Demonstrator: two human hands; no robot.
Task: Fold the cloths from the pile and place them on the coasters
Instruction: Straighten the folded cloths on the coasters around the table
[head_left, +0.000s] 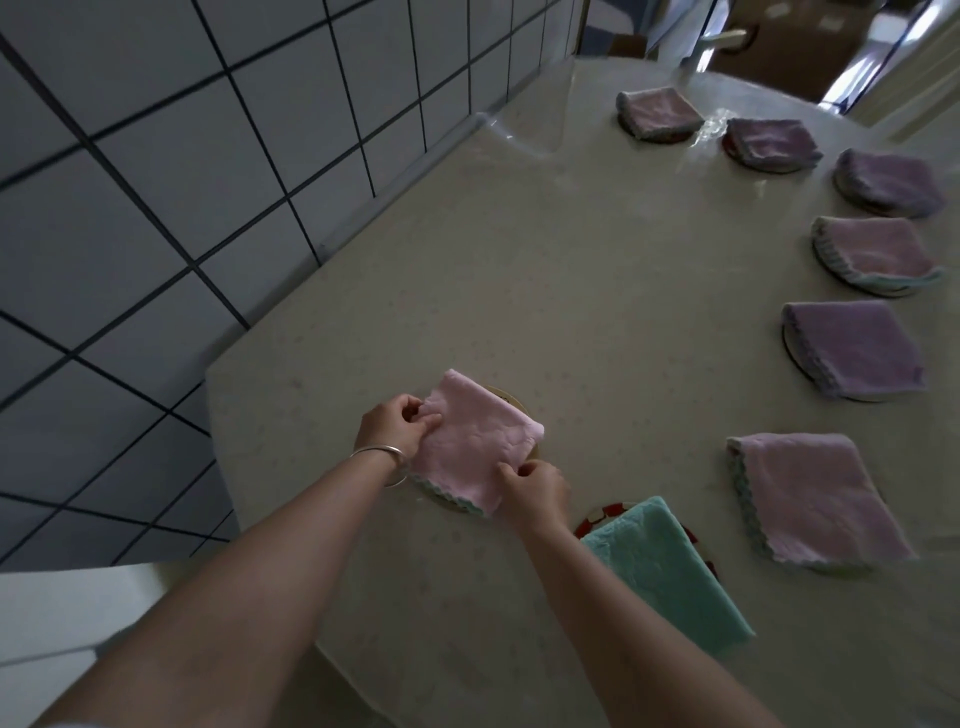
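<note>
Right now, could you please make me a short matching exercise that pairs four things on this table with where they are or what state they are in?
Things:
1. pink cloth
2. teal cloth
3. bracelet
4. farthest cloth

Places or states:
A. on the left wrist
B. lying on a red-rimmed coaster, no hand on it
C. by the table's far end, on a dark coaster
D. pinched at its edges by both hands, over a pale coaster

The left hand and the right hand are both on the same cloth.

Pairs: 1-D, 2-B, 3-A, 4-C
</note>
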